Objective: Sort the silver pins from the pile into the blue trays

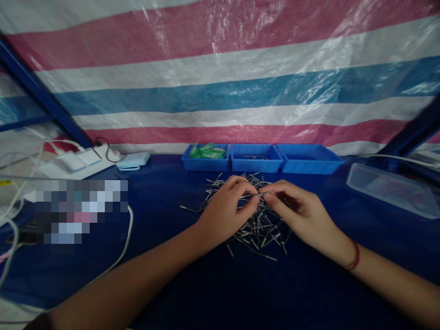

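Note:
A loose heap of metal blind rivets (256, 227), thin pins with a thicker sleeve at one end, lies spread over the dark blue tabletop (206, 293). Just above the heap, my left hand (228, 204) and my right hand (299, 206) meet fingertip to fingertip. Between them is a blind rivet (261, 194), pinched by thumb and forefinger on both sides. My fingers cover part of it, so its full length is hidden. A red cord bracelet (355, 255) circles my right wrist.
Behind the heap stand three blue bins: one with green packets (208, 151), a middle bin (256, 166) with a few rivets, and a right bin (311, 166). A clear plastic lid (392, 190) lies right. Left are a power strip (82, 162), cables, a light-blue case (133, 160) and a blurred-out patch.

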The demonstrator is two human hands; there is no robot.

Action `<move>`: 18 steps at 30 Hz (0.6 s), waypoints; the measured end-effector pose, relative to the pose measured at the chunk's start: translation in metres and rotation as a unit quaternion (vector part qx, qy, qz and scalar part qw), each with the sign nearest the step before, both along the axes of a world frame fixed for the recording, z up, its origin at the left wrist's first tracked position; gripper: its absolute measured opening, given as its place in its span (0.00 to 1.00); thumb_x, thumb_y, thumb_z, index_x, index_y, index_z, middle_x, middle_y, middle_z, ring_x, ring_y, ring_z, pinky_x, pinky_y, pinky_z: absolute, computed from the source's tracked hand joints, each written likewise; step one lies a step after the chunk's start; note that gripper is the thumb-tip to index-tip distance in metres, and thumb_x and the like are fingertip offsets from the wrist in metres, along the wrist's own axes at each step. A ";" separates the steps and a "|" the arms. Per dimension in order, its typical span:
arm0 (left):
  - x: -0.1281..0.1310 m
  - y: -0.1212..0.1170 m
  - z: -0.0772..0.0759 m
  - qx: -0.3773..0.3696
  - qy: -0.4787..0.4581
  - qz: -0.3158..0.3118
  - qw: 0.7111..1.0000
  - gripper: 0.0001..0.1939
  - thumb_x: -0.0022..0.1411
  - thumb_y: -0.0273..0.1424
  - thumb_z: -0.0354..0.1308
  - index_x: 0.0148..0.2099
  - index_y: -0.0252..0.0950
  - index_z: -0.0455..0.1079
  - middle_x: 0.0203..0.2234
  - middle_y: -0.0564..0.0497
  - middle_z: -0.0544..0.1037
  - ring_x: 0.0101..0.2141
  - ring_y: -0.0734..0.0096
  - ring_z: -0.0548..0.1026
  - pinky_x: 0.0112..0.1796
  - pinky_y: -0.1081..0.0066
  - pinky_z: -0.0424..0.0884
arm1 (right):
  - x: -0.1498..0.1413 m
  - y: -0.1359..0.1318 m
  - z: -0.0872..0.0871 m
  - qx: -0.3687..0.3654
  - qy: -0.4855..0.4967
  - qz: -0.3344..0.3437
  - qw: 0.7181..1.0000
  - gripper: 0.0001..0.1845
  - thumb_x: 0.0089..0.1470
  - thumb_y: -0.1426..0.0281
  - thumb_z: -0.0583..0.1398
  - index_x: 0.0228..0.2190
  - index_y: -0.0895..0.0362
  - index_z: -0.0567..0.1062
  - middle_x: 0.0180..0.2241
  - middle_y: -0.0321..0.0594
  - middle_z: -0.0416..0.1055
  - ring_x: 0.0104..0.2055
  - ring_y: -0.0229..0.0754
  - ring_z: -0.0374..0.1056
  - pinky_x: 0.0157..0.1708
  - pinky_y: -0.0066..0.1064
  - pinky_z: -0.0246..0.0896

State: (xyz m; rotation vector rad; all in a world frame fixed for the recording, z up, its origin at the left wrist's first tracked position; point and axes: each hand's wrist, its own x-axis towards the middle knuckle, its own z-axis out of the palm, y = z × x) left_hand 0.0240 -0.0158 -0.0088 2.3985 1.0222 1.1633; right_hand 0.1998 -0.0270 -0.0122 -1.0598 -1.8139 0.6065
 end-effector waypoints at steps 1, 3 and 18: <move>0.000 0.000 0.000 0.003 0.000 0.004 1.000 0.02 0.60 0.27 0.52 0.36 0.36 0.65 0.36 0.50 0.69 0.39 0.71 0.70 0.41 0.66 0.68 | 0.001 0.001 -0.001 0.000 -0.004 0.002 1.000 0.10 0.52 0.64 0.58 0.35 0.54 0.74 0.33 0.39 0.73 0.34 0.40 0.69 0.33 0.32 0.66; 0.000 0.000 0.001 0.013 -0.001 0.012 1.000 0.02 0.59 0.26 0.52 0.35 0.36 0.65 0.36 0.50 0.69 0.39 0.71 0.70 0.41 0.66 0.68 | 0.001 0.003 -0.003 -0.002 -0.012 0.006 1.000 0.09 0.52 0.64 0.58 0.35 0.55 0.74 0.32 0.39 0.73 0.33 0.39 0.68 0.32 0.31 0.65; -0.019 0.016 0.001 0.023 0.052 0.049 0.997 0.08 0.63 0.31 0.49 0.44 0.35 0.63 0.38 0.47 0.72 0.40 0.68 0.71 0.43 0.64 0.68 | 0.018 0.045 0.017 0.180 -0.177 -0.111 0.961 0.10 0.56 0.66 0.53 0.32 0.55 0.73 0.32 0.42 0.73 0.36 0.44 0.68 0.38 0.38 0.62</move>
